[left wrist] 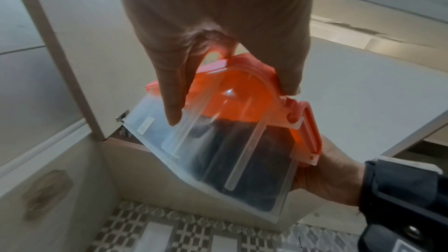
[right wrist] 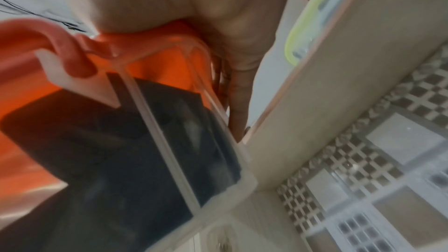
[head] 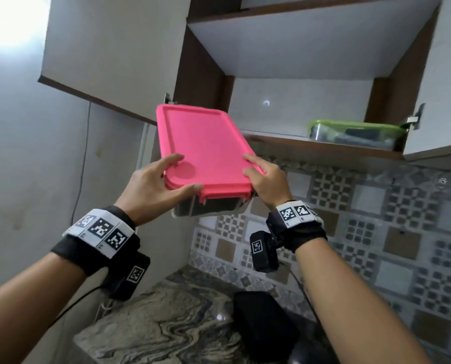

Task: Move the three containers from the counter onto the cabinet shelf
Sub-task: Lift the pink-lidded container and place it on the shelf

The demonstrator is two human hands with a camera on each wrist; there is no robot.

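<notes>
Aloft, both hands clasped on pink-lidded container (head: 206, 151), left hand (head: 151, 189) and right hand (head: 267, 182) each thumb on lid, fingers curled beneath, raised before cabinet shelf (head: 324, 147) bearing green-lidded container (head: 355, 134), above marbled tabletop (head: 151, 329).

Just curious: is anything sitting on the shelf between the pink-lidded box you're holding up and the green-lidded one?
No. In the head view the shelf is bare between the pink-lidded box and the green-lidded box.
</notes>
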